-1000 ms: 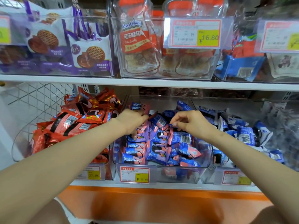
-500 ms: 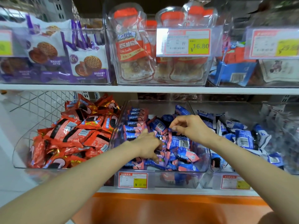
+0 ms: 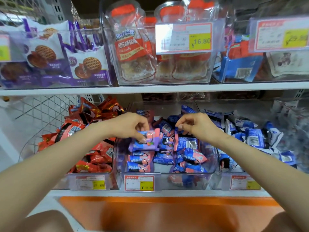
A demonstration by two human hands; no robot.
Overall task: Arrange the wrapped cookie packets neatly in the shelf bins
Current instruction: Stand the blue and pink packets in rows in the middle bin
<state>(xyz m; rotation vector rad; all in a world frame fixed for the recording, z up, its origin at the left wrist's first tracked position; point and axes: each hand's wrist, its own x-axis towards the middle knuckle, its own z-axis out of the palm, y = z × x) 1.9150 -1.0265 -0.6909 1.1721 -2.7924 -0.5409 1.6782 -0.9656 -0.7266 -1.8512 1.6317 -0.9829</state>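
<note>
A clear middle bin [image 3: 164, 179] on the lower shelf holds several blue-and-pink cookie packets. My left hand [image 3: 128, 125] pinches one blue-and-pink packet [image 3: 145, 143] and holds it above the bin's left row. My right hand [image 3: 194, 125] hovers over the loose pile on the right side of the same bin, its fingers curled and pinching the edge of a blue packet [image 3: 179, 129]. A neat column of packets [image 3: 139, 160] lies at the front left of the bin.
The left bin [image 3: 90, 181] is full of red cookie packets [image 3: 78, 129]. The right bin [image 3: 240, 181] holds blue-and-white packets [image 3: 254, 138]. Price tags [image 3: 138, 183] hang on the bin fronts. An upper shelf [image 3: 153, 88] carries more clear bins of snacks.
My left hand dipped to the front of the middle bin, then came back up holding a blue-and-pink packet. My right hand stayed over the pile.
</note>
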